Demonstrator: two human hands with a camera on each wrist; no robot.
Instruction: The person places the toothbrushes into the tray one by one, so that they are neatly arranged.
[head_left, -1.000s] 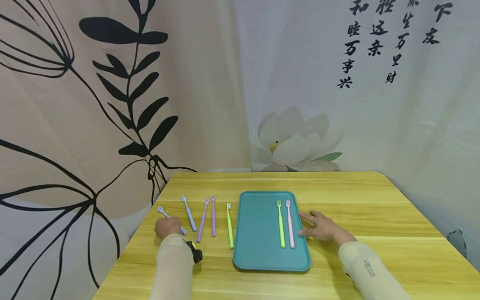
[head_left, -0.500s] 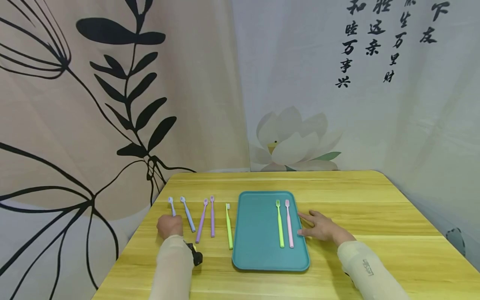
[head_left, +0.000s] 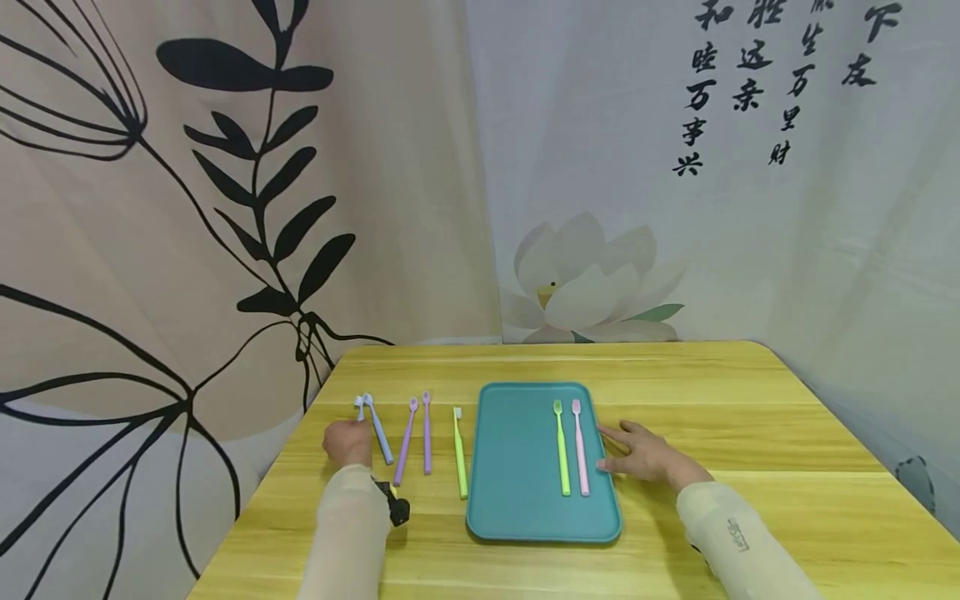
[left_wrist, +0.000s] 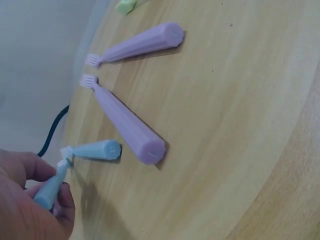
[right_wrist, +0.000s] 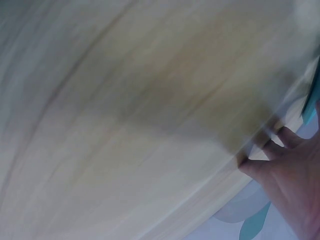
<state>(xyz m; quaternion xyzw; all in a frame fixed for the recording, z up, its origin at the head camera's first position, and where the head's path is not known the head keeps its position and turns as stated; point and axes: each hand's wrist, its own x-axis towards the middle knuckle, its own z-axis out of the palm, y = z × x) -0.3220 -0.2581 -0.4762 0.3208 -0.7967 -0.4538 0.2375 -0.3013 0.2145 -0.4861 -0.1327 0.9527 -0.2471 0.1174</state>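
My left hand (head_left: 348, 443) pinches a blue toothbrush (left_wrist: 49, 190) between thumb and fingers, its head pointing away from me. Just right of it a second blue toothbrush (head_left: 379, 432) lies on the table, the two heads close together. Two purple toothbrushes (head_left: 406, 442) and a green toothbrush (head_left: 460, 457) lie further right. At the right edge of the teal tray (head_left: 517, 500) rests my right hand (head_left: 647, 454), fingers spread and touching the rim. On the tray's right side lie a green toothbrush (head_left: 562, 450) and a pink toothbrush (head_left: 581, 450), side by side.
The wooden table (head_left: 750, 433) reaches back to a printed curtain (head_left: 420, 208) hanging behind it. A black strap piece (head_left: 394, 503) shows at the left wrist.
The blue toothbrush in my left hand has swung from slanted to nearly straight, and the hand has shifted slightly right and away from me. The right hand and tray stay put.
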